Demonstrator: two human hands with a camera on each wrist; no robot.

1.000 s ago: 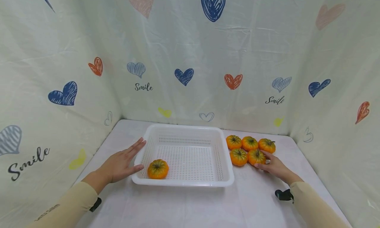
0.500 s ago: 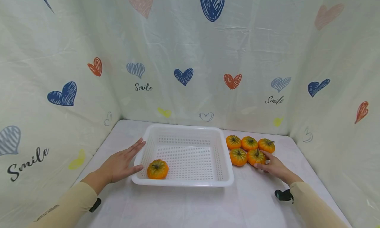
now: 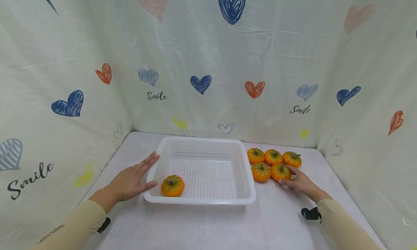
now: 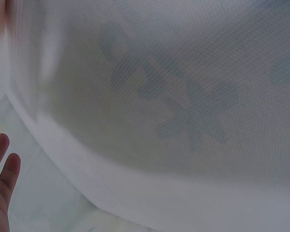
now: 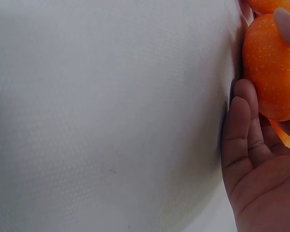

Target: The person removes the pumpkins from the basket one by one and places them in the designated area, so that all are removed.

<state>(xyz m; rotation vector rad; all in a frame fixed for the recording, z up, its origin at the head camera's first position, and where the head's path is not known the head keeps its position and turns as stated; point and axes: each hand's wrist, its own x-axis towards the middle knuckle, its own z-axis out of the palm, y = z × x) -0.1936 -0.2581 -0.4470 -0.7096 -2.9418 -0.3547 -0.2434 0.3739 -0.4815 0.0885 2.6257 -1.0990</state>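
My left hand has its fingers spread straight beside the left wall of a white plastic basket; whether it touches the rim is hard to tell. Only a few of its fingers show in the left wrist view. One small orange pumpkin sits in the basket's near-left corner. To the right of the basket, my right hand holds the front-right pumpkin of a group on the table. In the right wrist view, thumb and fingers lie on opposite sides of that orange pumpkin.
Other pumpkins stand close around the held one: one to its left and a back row with a left pumpkin, a middle one and a right one. Heart-printed curtains enclose the white table at the back and sides.
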